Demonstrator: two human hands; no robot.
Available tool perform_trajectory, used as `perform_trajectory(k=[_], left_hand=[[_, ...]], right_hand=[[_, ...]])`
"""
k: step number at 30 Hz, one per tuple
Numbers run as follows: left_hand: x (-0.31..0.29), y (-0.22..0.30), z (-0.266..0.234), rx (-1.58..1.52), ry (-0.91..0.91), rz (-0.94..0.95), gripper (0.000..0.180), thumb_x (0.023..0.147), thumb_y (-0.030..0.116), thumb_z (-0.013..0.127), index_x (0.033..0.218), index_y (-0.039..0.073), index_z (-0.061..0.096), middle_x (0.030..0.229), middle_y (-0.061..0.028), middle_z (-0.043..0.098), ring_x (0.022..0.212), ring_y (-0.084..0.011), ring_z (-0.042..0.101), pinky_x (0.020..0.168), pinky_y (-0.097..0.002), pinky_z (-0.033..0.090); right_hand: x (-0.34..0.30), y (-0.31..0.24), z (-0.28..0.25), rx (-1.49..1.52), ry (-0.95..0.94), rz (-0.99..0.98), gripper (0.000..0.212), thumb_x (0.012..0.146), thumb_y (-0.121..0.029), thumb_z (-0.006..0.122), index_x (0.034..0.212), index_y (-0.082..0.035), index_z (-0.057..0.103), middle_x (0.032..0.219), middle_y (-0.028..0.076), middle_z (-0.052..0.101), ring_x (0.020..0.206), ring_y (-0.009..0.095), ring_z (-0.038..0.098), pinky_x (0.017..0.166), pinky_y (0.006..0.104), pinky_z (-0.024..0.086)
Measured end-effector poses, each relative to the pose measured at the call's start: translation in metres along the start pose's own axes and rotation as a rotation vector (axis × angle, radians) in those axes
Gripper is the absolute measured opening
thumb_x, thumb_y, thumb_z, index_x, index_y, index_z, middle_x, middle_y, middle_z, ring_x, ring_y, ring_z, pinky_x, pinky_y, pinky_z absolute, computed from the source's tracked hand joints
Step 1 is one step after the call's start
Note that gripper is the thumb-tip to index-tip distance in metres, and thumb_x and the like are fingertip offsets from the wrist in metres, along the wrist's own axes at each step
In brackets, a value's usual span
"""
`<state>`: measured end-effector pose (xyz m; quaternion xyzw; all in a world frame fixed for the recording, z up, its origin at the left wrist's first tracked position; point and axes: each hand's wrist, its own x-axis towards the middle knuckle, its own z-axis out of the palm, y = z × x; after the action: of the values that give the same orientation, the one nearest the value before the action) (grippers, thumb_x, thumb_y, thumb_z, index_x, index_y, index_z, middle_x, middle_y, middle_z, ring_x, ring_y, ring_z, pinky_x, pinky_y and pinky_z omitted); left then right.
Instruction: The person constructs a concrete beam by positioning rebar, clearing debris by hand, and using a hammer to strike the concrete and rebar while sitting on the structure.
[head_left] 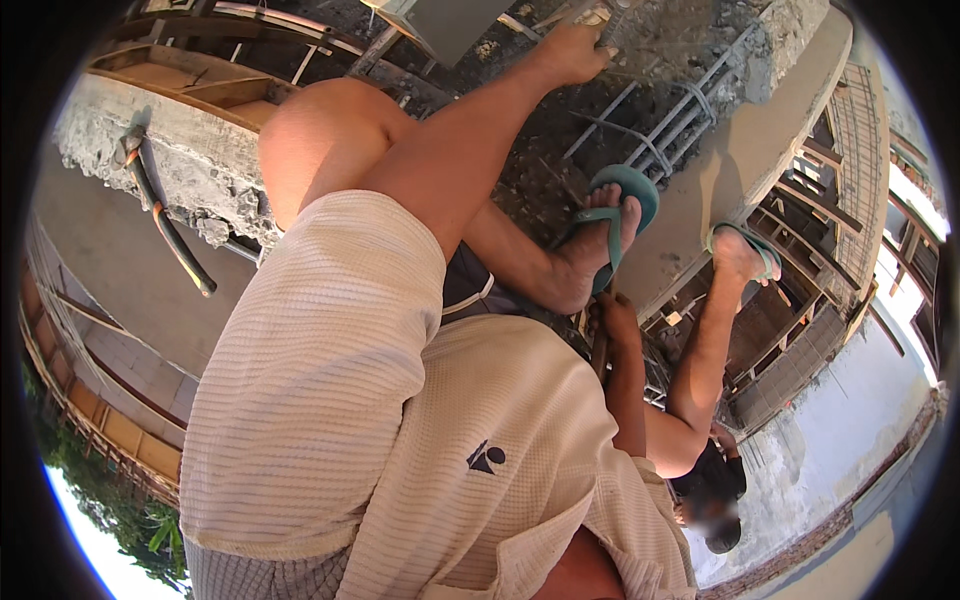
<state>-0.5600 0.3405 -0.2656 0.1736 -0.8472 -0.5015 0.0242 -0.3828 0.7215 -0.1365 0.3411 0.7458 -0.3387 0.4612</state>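
Note:
My left hand [580, 52] reaches far forward, its fingers curled low by the broken concrete and debris. A small pale piece [597, 17] shows beside its fingers; whether I grip it is unclear. Closer to my body, my right hand [615, 320] is closed around a brown wooden handle [600, 358], beside my foot in a green flip-flop [628, 195]. The far end of that handle is hidden. Bent steel rebar [660, 135] sticks out of the concrete between my left hand and that foot.
A hammer-like tool with a black and orange handle [165, 220] leans on a rough concrete beam [200, 150] at left. My other flip-flop [765, 250] rests on a ledge at right. Timber formwork and rebar mesh [850, 150] lie beyond. Another person [712, 490] is at lower right.

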Motion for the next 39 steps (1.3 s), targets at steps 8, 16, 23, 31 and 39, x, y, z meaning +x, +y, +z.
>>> perform_trajectory(k=[8,16,23,31,39], left_hand=[[-0.027,0.034,0.003,0.053,-0.184,0.098,0.043,0.096,0.038,0.067,0.110,-0.002,0.073,0.098,-0.0197,0.074,0.093,-0.0369,0.071,0.087,-0.0483,0.054],[-0.032,0.019,-0.002,-0.149,-0.403,0.015,0.042,0.090,0.037,0.075,0.118,0.006,0.075,0.116,-0.0262,0.071,0.110,-0.0368,0.069,0.093,-0.0455,0.052],[-0.048,0.025,-0.004,-0.087,-0.544,0.130,0.034,0.088,0.028,0.073,0.113,0.004,0.075,0.106,-0.0222,0.074,0.105,-0.0364,0.070,0.089,-0.0470,0.052],[-0.048,0.008,0.012,0.077,-0.497,0.086,0.033,0.087,0.028,0.068,0.105,0.001,0.074,0.099,-0.0207,0.074,0.093,-0.0386,0.070,0.083,-0.0482,0.052],[-0.039,0.070,-0.019,-0.162,-0.409,0.190,0.039,0.090,0.036,0.061,0.093,-0.001,0.072,0.091,-0.0173,0.074,0.085,-0.0339,0.070,0.080,-0.0450,0.052]], right_hand=[[-0.081,-0.059,-0.011,0.114,0.224,-0.328,0.030,0.097,-0.017,0.061,0.120,0.002,0.057,0.076,0.003,0.053,0.055,0.013,0.052,0.047,0.0293,0.044],[-0.235,-0.192,0.023,0.281,0.408,-1.180,0.029,0.102,-0.012,0.056,0.124,0.005,0.052,0.073,0.004,0.049,0.054,0.010,0.047,0.048,0.0263,0.044],[-0.175,-0.203,0.075,-0.343,0.305,-0.869,0.021,0.097,-0.014,0.062,0.112,-0.001,0.058,0.071,0.001,0.055,0.055,0.008,0.050,0.047,0.0257,0.039],[-0.213,-0.166,0.056,0.111,0.121,-0.823,0.032,0.096,-0.006,0.062,0.126,0.003,0.054,0.070,0.001,0.053,0.053,0.007,0.047,0.048,0.0219,0.037],[-0.244,-0.190,0.040,0.257,0.232,-1.122,0.027,0.096,-0.010,0.064,0.116,0.005,0.055,0.070,0.005,0.052,0.048,0.009,0.045,0.042,0.0223,0.036]])
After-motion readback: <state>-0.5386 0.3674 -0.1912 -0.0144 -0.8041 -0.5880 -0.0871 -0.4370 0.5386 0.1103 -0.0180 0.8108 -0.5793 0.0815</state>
